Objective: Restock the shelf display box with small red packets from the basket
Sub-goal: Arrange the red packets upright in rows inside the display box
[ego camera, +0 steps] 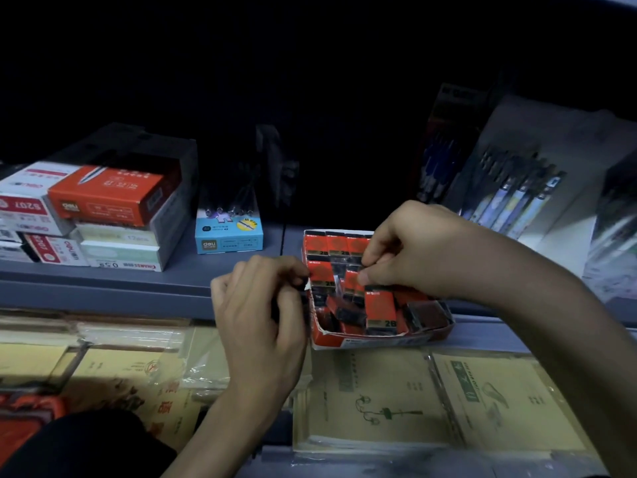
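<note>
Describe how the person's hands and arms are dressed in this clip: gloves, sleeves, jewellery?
Both are bare. The left hand and right hand wear no gloves, and no rings show in the dim light. Both forearms are uncovered as far as the frame shows, with no sleeve, watch or bracelet visible on either wrist.

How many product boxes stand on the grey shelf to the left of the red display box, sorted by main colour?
Orange-red: 1, the deli box on top of the stack.
White with red print: 3, one marked S207 and two below it.
Pale green-white: 2.
Light blue: 1.
Total: 7
</note>
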{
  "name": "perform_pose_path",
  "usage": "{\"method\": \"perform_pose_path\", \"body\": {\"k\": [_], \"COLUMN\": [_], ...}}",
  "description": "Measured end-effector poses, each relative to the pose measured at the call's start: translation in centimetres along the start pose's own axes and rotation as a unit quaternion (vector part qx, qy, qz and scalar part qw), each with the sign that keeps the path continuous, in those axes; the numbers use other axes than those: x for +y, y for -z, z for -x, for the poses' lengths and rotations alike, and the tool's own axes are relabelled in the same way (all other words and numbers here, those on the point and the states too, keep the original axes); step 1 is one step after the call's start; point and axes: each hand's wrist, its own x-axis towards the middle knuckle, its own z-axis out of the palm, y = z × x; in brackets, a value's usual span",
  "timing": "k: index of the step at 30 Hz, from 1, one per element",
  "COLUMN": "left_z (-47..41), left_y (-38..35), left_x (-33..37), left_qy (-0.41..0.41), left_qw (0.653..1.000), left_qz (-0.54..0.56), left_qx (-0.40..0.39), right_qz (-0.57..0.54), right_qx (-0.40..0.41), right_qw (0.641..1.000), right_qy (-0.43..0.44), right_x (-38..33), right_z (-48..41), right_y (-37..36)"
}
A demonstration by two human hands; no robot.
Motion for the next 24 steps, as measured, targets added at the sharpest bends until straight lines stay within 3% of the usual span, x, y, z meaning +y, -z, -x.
{"method": "perform_pose_path", "body": {"k": [7,18,24], "left_z": [-0.2,-0.2,-0.3], "left_y": [0.2,-0.1,0.0], "left_x": [-0.1,-0.2,-0.3], "left_qy": [0.002,0.000,0.001], "left_qw": [1.000,1.000,1.000], "left_qz": [0.005,-0.007,-0.004], "left_qx": [0.005,-0.002,0.000], "right_qz": [0.015,-0.038,0.013], "right_qx": [-0.084,-0.011,-0.026], "right_qw": [0.996,0.999,0.998], "right_qy": [0.011,0.021,0.048], "right_x": [0.0,0.3,0.3], "right_z": [-1.4,-2.0,-0.9], "right_y": [1.5,0.8,1.6]}}
